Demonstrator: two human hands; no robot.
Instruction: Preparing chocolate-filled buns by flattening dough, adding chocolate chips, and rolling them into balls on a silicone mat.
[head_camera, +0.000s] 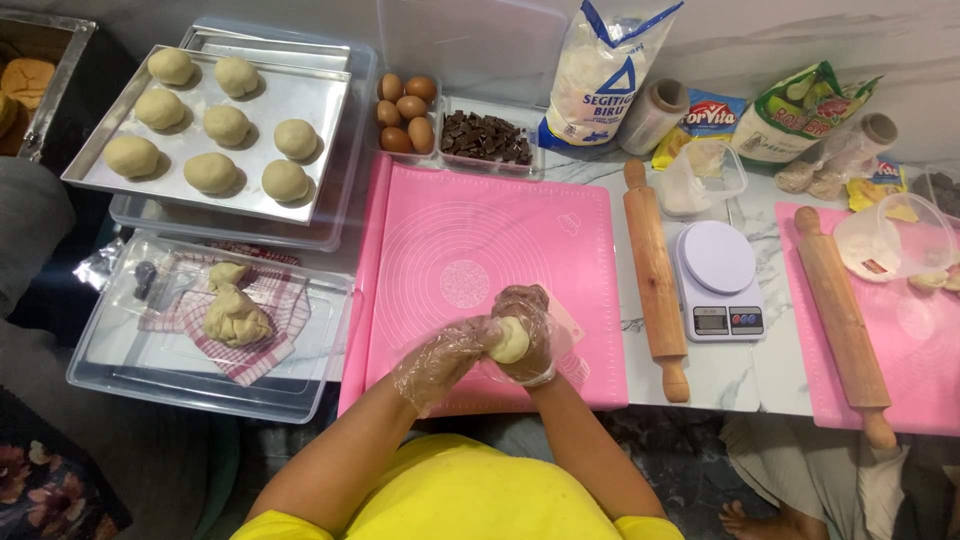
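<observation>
While the left hand (440, 362) pinches it, the right hand (527, 335) cups the dough (510, 341), seemingly above the mat's (470, 230) six o'clock edge.

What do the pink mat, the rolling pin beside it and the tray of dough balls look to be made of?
Pink mat: likely silicone, matte and flexible-looking, with printed circles. Rolling pin: wood, bare tan grain, smooth. Tray: metal, probably aluminium, with a dull silver sheen and folded rim. Both hands wear thin clear plastic gloves around a dough ball.
</observation>
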